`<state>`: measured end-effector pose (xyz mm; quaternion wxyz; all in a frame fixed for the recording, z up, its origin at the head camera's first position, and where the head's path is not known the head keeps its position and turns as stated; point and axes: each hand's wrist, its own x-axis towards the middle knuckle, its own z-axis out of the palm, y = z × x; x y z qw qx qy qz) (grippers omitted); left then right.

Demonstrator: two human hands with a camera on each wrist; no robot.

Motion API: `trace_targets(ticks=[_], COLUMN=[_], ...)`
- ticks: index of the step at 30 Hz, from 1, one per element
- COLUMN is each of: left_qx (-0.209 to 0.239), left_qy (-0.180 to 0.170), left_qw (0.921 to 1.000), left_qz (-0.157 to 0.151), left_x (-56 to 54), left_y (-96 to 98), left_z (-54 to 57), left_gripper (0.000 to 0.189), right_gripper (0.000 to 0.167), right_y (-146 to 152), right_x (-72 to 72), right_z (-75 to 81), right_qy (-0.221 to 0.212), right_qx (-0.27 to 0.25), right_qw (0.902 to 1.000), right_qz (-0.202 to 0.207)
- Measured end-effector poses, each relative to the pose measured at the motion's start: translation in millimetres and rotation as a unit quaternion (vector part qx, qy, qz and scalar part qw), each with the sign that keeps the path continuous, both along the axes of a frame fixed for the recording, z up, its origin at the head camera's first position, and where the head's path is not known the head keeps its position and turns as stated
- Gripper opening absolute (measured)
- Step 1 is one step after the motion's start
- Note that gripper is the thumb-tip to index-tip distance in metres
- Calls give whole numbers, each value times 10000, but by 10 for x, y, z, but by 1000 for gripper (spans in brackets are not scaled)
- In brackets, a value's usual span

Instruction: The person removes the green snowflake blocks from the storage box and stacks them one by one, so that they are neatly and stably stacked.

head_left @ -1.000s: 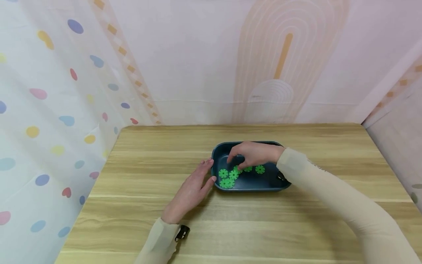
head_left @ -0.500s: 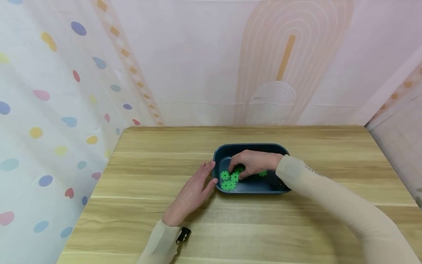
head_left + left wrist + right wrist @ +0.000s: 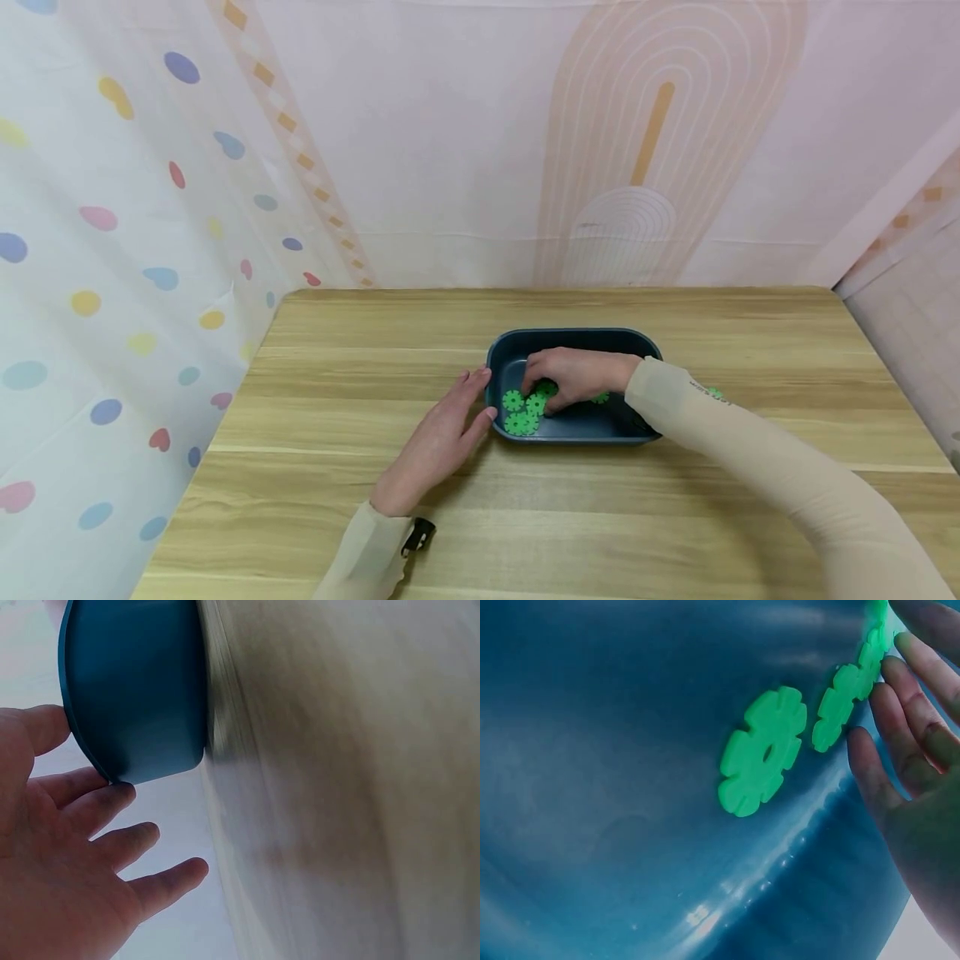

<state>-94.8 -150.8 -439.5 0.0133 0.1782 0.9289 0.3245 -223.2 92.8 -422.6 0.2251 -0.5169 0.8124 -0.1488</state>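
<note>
A dark blue oblong tray (image 3: 585, 439) with raised sides stands on the table. My left hand (image 3: 431, 446) touches its left end, fingers and thumb spread along the rim; in the left wrist view, fingertips meet the tray's side wall (image 3: 139, 690). My right hand (image 3: 577, 375) reaches down inside, fingers bent and thumb apart, over a green notched disc (image 3: 547, 389). Several more flat green discs (image 3: 513, 401) lie at the tray's left end. In the right wrist view, one green disc (image 3: 763, 754) lies on the tray floor beside my loosely bent fingers (image 3: 907, 727); the fingertips' contact is partly hidden.
The wood-grain table (image 3: 337, 375) extends around the tray. A small green piece (image 3: 715, 392) shows just beyond the right sleeve. A patterned curtain (image 3: 450, 167) hangs behind the table's far edge and along its left side.
My right hand has lowered deeper into the tray, its thumb and fingers coming down around a green disc. The left hand keeps its place at the tray's end. The view has shifted slightly.
</note>
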Motion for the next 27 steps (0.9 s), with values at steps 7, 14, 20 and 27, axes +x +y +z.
trace_targets(ticks=[7,14,20,27], left_qx=[-13,-36,-11,-14], left_qy=[1,21,5,-6], left_qw=[10000,10000,10000,10000], left_qz=[15,19,20,38], left_x=[3,-1,-7,-8], left_y=[-2,-7,-7,-12], left_z=[2,0,-2,2], left_gripper=[57,57,58,58], right_gripper=[33,30,26,22], right_y=[-13,-21,-32,-33], right_x=[1,7,7,6], right_z=[-19,-13,-46,-51], right_qy=[86,219,415,443], right_qx=[51,86,7,-34], right_qw=[9999,9997,9991,9990], right_qz=[35,53,7,-109])
